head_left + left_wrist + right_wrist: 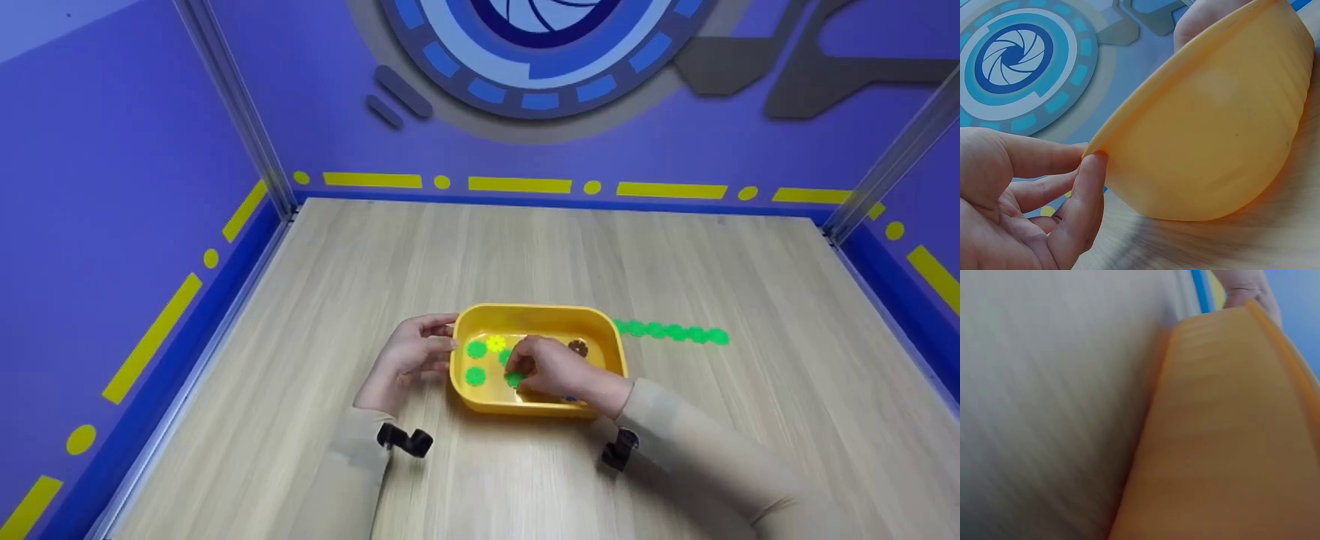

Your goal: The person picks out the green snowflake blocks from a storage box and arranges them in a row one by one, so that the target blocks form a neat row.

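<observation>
A yellow plastic box holds several green notched discs, a yellow flower-shaped disc and a brown disc. At its left end, my left hand pinches the rim; the left wrist view shows the thumb against the outer wall and a finger at the edge. My right hand reaches down inside, fingers curled and fingertips around a green disc near the middle of the floor. The right wrist view shows mostly the box's ribbed outer side, with the right fingers out of sight.
A chain of joined green discs lies on the wooden table, stretching right from behind the box. Blue printed walls enclose the back and sides. Each wrist wears a black camera mount.
</observation>
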Tool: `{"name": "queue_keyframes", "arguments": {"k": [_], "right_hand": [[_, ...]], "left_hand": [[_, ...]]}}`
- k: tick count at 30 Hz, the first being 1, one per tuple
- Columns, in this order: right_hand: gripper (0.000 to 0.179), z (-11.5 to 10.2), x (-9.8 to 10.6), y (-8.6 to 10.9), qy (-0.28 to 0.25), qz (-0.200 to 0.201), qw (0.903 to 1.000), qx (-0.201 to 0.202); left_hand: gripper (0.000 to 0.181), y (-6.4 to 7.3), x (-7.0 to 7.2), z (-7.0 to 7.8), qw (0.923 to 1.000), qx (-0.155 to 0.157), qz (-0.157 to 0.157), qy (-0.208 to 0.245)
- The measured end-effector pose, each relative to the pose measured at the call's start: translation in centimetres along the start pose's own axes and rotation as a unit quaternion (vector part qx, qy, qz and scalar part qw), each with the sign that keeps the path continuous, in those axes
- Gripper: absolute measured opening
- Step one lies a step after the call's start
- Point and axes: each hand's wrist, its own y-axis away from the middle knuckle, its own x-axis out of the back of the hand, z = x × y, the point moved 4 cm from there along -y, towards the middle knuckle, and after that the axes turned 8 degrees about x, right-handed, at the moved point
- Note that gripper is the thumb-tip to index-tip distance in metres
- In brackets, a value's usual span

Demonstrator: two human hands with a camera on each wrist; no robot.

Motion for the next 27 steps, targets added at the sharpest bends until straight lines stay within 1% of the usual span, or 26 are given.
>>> {"name": "queue_keyframes", "arguments": {"k": [5, 11, 15, 19, 27], "right_hand": [[0.021, 0.1, -0.23, -0.05, 0.026, -0.001, 0.9997, 0.0], [0.025, 0.12, -0.35, -0.03, 0.027, -0.004, 0.9996, -0.012], [0.027, 0.07, -0.21, 0.06, 0.032, 0.006, 0.9995, 0.0], [0.025, 0.05, -0.09, 0.19, 0.036, 0.013, 0.9992, 0.012], [0.023, -0.17, 0.34, 0.47, 0.034, 0.003, 0.9992, 0.021]], "left_hand": [[0.053, -0.03, 0.02, 0.02, 1.0, 0.003, -0.002, -0.003], [0.052, -0.14, 0.02, -0.09, 1.0, 0.006, -0.005, 0.004], [0.053, -0.28, 0.02, -0.14, 1.0, 0.006, -0.005, 0.001], [0.053, -0.32, 0.02, -0.13, 1.0, 0.006, -0.004, 0.0], [0.052, -0.08, 0.02, -0.04, 1.0, 0.005, -0.002, -0.004]]}}
